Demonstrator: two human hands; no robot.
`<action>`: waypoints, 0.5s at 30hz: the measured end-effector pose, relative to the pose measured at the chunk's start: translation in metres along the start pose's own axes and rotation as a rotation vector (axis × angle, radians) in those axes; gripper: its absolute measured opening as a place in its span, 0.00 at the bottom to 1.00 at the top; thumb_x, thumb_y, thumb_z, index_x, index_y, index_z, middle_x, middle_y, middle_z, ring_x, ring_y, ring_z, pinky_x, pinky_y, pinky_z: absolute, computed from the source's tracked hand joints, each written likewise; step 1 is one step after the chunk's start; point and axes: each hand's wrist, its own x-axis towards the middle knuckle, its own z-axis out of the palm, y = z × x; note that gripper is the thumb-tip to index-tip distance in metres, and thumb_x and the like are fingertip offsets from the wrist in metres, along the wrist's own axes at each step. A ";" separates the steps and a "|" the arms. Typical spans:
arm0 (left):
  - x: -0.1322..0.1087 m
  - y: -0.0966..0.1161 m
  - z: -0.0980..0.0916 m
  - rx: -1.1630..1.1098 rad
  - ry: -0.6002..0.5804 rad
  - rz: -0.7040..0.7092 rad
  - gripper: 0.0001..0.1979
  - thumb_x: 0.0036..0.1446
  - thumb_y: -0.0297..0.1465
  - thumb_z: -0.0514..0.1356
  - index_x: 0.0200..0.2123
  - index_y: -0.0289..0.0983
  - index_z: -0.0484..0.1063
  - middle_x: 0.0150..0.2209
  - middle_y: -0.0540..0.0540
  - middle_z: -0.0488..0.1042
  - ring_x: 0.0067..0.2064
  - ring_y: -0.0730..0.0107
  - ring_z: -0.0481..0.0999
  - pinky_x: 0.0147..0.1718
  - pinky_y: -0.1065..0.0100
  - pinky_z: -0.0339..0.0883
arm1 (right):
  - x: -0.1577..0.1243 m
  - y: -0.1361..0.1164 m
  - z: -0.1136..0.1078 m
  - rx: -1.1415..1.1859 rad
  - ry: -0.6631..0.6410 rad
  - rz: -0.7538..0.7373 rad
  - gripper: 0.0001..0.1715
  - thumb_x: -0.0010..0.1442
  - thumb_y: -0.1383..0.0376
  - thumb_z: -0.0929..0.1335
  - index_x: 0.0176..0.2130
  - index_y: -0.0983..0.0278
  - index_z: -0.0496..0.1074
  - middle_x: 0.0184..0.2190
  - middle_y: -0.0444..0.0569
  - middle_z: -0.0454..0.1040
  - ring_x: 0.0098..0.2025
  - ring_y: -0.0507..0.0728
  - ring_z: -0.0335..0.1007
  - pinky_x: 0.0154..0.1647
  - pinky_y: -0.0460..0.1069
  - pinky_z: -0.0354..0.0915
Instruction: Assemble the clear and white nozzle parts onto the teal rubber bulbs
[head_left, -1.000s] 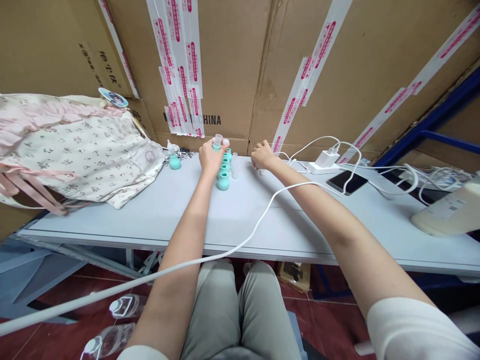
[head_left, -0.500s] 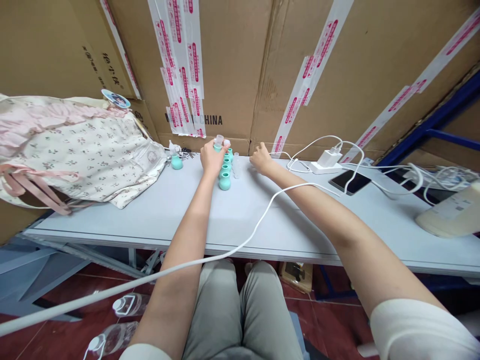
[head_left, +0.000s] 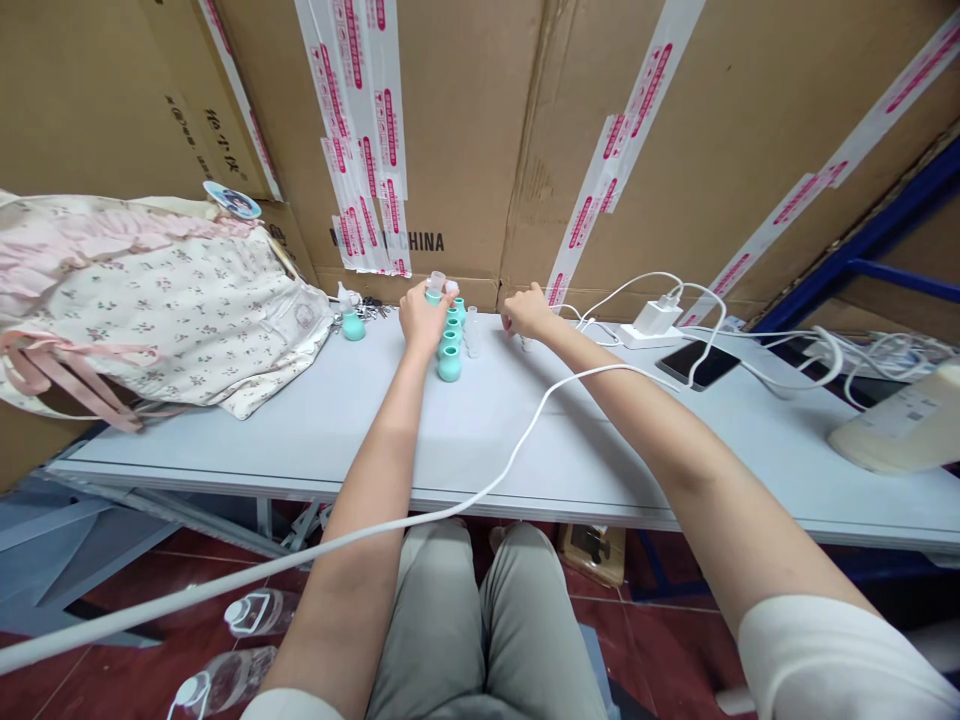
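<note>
My left hand (head_left: 422,318) is closed around a teal rubber bulb (head_left: 433,296) with a clear, short tube (head_left: 436,281) standing up from its mouth. A whitish translucent tip (head_left: 451,288) shows at its fingertips. Right beside it stands a row of several open-mouthed teal bulbs (head_left: 449,363), and a row of small clear tubes (head_left: 472,335) runs alongside. My right hand (head_left: 527,313) hovers to the right of these rows with its fingers curled together; what they hold, if anything, is hidden. Under it a small clear piece (head_left: 526,345) shows on the table.
One teal bulb with a clear nozzle (head_left: 353,325) stands by a floral bag (head_left: 172,300). A white cable (head_left: 517,450) crosses in front of me. Charger (head_left: 658,316), phone (head_left: 699,362) and large bottle (head_left: 900,420) occupy the right. Cardboard (head_left: 465,150) walls the back.
My right hand has shifted slightly right, and the small clear piece beneath it has come into sight. My left hand stays nearly still with its bulb.
</note>
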 end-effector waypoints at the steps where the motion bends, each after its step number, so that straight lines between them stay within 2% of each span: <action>1: 0.000 0.000 0.000 0.000 -0.001 0.001 0.14 0.53 0.39 0.58 0.41 0.40 0.75 0.33 0.46 0.79 0.42 0.64 0.76 0.43 0.69 0.63 | -0.001 -0.001 0.001 -0.013 0.004 -0.013 0.09 0.50 0.67 0.72 0.35 0.64 0.79 0.37 0.56 0.78 0.40 0.61 0.72 0.50 0.56 0.51; 7: 0.001 -0.002 0.001 0.021 0.005 -0.013 0.15 0.53 0.40 0.58 0.41 0.40 0.75 0.35 0.46 0.79 0.43 0.64 0.75 0.44 0.68 0.62 | -0.001 -0.002 0.009 -0.042 0.069 -0.057 0.10 0.50 0.70 0.70 0.35 0.67 0.79 0.34 0.58 0.78 0.41 0.62 0.72 0.48 0.56 0.49; 15: 0.001 -0.002 0.000 0.042 0.005 -0.020 0.15 0.53 0.39 0.58 0.42 0.41 0.75 0.39 0.45 0.79 0.44 0.63 0.74 0.43 0.68 0.62 | 0.002 0.000 0.011 -0.016 0.014 -0.039 0.11 0.48 0.71 0.70 0.35 0.64 0.80 0.36 0.57 0.78 0.40 0.62 0.72 0.49 0.57 0.49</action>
